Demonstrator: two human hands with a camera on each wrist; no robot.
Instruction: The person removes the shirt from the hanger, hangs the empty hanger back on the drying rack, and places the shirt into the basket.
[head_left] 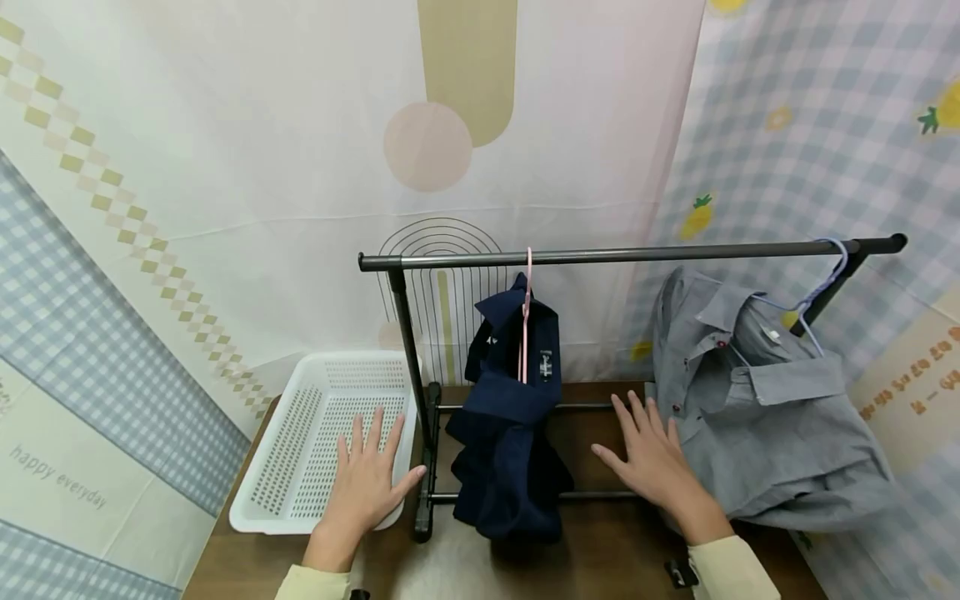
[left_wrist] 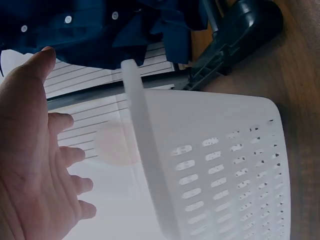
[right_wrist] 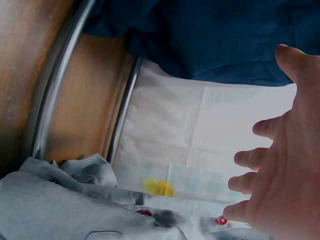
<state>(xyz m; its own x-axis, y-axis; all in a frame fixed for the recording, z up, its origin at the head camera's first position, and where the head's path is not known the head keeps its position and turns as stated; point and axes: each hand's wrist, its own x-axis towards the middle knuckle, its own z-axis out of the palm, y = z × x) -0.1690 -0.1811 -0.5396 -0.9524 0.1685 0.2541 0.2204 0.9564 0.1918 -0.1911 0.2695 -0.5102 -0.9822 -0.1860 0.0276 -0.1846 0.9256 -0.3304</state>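
A dark metal clothes rack [head_left: 630, 252] stands on a wooden table [head_left: 600, 550]. A navy shirt [head_left: 510, 425] hangs from it on a pink hanger [head_left: 527, 317]. A grey shirt [head_left: 757, 408] hangs at the right on a light blue hanger [head_left: 821, 287]. My left hand [head_left: 367, 479] is open, fingers spread, over the near right corner of a white plastic basket [head_left: 300, 433]. My right hand [head_left: 648, 454] is open, held just left of the grey shirt's lower part. In the left wrist view the left hand [left_wrist: 35, 160] hovers beside the basket [left_wrist: 225, 165]. In the right wrist view the right hand [right_wrist: 280, 160] is near the grey shirt [right_wrist: 75, 205].
Patterned fabric backdrops [head_left: 225, 167] hang behind and on both sides of the table. The rack's base bars [head_left: 585, 493] run along the tabletop between my hands. The navy shirt's hem bunches on the table.
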